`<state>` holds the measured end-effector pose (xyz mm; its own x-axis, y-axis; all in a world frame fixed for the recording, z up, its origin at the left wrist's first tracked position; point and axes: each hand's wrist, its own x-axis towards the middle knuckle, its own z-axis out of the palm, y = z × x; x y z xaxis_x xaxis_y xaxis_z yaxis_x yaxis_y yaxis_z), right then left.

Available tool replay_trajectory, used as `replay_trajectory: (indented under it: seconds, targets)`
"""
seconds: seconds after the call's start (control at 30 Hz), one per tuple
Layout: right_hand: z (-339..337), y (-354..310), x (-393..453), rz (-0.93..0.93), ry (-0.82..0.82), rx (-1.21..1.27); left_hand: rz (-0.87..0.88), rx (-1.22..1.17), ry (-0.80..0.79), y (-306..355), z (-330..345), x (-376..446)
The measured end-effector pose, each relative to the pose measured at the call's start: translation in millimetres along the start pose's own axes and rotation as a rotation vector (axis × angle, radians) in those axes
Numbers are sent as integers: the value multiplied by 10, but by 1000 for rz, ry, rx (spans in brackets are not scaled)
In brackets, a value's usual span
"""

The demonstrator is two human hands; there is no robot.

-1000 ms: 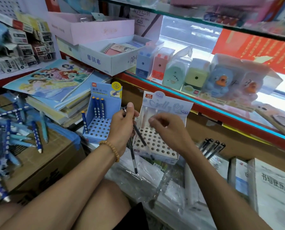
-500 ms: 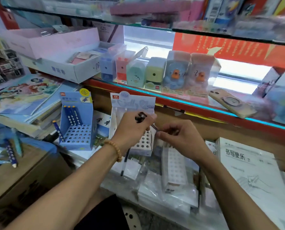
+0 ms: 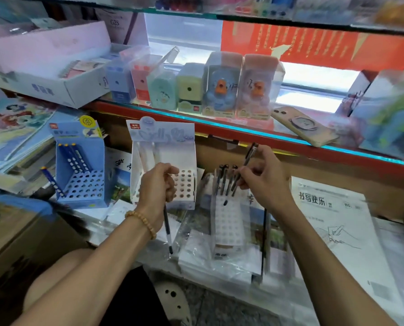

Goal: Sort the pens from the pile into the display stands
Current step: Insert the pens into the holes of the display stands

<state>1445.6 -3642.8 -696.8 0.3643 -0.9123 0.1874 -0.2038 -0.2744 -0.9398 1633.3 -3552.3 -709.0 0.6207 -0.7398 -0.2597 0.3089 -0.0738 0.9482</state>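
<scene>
My left hand [image 3: 157,184] grips a black pen [image 3: 167,228] whose tip hangs down below my wrist, in front of the white display stand [image 3: 184,184] with its grid of holes. My right hand [image 3: 265,180] pinches another black pen [image 3: 249,156], tilted, its lower end at the flat white perforated stand [image 3: 227,222]. Several black pens [image 3: 224,177] stand in that stand's far rows. A blue display stand [image 3: 86,182] at the left holds three blue dotted pencils [image 3: 73,156].
A glass shelf edge [image 3: 243,135] runs across above the stands, carrying boxed sharpeners [image 3: 189,88] and a phone [image 3: 304,125]. Plastic-wrapped notebooks [image 3: 330,227] lie under and right of the stands. Cardboard boxes [image 3: 20,243] and stacked books [image 3: 13,130] sit left. My knee is below.
The view swung right. My right hand took one black pen from my left hand and carried it right to the flat perforated stand. My left hand dropped lower, keeping one pen.
</scene>
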Motion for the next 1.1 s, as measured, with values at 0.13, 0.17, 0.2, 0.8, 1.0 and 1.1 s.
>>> replay_trajectory:
  seconds: [0.13,0.17,0.2,0.8,1.0,1.1]
  targets:
    - [85,169,102,100,19,-7,-99,-244,-88,-39,-69,30]
    - [110,200,124,114,17,-18,-95,-255,-108,-44,-79,47]
    - [133,230,141,113,15,-43,-85,-247,-126,-47,-89,62]
    - [322,370,290,56,-12,-626,-4,-204,-212,-58,-312,72]
    - [471,415,265,36,-177,-813,-13,-220,-223,-51,-294,66]
    - [528,379,280,29,-166,-885,-31,-263,-245,-2,-262,43]
